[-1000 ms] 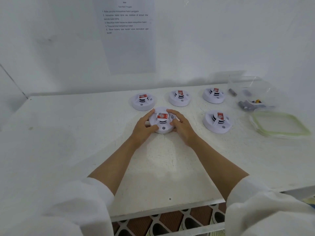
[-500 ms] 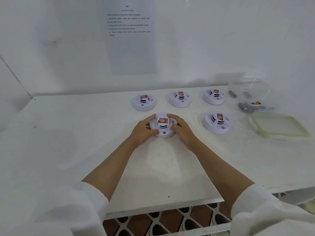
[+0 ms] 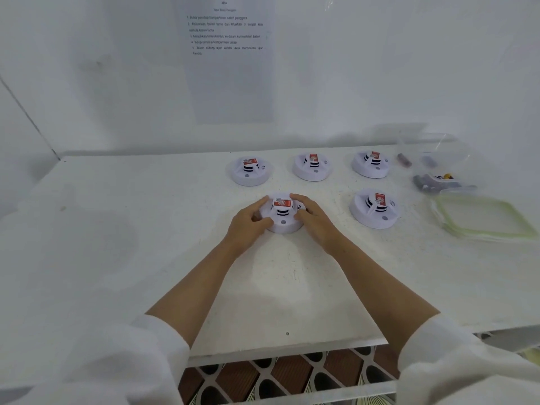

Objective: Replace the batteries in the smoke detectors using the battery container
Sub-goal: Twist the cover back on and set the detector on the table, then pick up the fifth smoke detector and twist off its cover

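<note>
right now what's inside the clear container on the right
The clear container holds a few dark batteries and something yellow. Glare and blur hide their exact number; its green-rimmed lid lies off, in front.

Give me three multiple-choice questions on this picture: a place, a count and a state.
1. Where does the green-rimmed lid lie? A) on the container B) on the table, right of the detectors C) under a hand
2. How many smoke detectors are out? A) three B) five C) seven
3. What are the left hand and right hand doing? A) lying flat B) holding batteries C) gripping the front-left detector
Answers: B, it rests on the tabletop; B, three behind, two in front; C, both curl round it.
</note>
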A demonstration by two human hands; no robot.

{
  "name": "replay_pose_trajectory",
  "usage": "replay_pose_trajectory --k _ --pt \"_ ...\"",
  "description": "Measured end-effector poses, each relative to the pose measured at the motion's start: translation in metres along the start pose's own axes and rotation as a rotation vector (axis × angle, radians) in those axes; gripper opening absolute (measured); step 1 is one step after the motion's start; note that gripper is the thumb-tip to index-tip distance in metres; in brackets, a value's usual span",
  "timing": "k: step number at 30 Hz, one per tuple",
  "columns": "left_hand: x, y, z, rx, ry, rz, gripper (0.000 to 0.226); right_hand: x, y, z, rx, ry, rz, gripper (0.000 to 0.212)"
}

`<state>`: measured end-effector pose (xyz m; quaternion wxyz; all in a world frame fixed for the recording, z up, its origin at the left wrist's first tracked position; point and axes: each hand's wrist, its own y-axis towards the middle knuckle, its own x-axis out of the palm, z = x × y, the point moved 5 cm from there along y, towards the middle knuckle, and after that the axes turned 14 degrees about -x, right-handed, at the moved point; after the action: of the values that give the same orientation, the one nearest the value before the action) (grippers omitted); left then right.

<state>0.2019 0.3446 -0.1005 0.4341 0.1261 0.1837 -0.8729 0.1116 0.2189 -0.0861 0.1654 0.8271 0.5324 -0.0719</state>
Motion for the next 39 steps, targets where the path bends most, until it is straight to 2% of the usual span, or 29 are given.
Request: replay_pose_trajectory --k 5,10,15,24,27,31,36,39 --pt "-0.023 0.013 0.001 -0.046 -0.134 0.108 0.056 -0.010 0.010 -0.005 0.016 0.055 0.051 0.047" --pt "-0.059 0.036 0.010 -0.015 -0.102 0.174 0.062 -0.019 0.048 -0.018 -0.002 0.096 0.043 0.046" --pt "-0.082 0.073 0.012 -0.031 -0.076 0.130 0.073 -0.008 0.098 -0.011 0.044 0.038 -0.073 0.057" --pt "-0.091 0.140 0.010 -0.054 0.076 -0.025 0.100 0.023 0.157 0.001 -0.033 -0.172 -0.246 0.079" --pt "-0.087 0.149 0.011 -0.054 0.112 -0.103 0.097 0.028 0.168 0.007 -0.029 -0.247 -0.294 0.086" --pt "-0.082 0.151 0.019 -0.036 0.167 -0.141 0.068 0.032 0.176 0.017 -0.038 -0.349 -0.329 0.090" --pt "-0.083 0.155 0.011 0.000 0.161 -0.096 0.091 0.031 0.180 0.022 -0.079 -0.389 -0.321 0.090" --pt "-0.084 0.144 0.019 -0.008 0.115 -0.089 0.088 0.028 0.178 0.020 -0.082 -0.348 -0.299 0.088"
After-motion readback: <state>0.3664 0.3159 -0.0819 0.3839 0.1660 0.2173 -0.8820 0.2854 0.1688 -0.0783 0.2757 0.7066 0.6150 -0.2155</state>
